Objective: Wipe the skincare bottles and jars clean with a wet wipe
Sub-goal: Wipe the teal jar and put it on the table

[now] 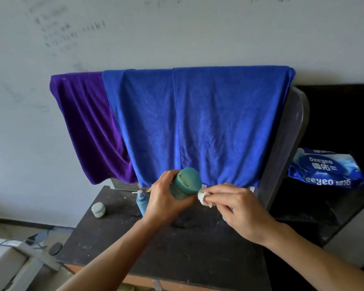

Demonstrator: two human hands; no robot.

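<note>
My left hand (166, 201) grips a teal green bottle (186, 182), tilted so that its flat end faces me above the dark table (118, 238). My right hand (239, 208) pinches a small bunched white wet wipe (204, 198) right beside the bottle's lower right side. A blue pump bottle (141, 201) stands on the table just left of my left hand. A pale green jar (98, 209) sits further left near the table's edge. Something light blue peeks out under my right hand, mostly hidden.
A blue towel (198, 122) and a purple towel (93, 127) hang behind the table against the wall. A blue pack of wet wipes (326, 169) lies on a dark shelf at the right. A white appliance and a cable are on the floor at lower left.
</note>
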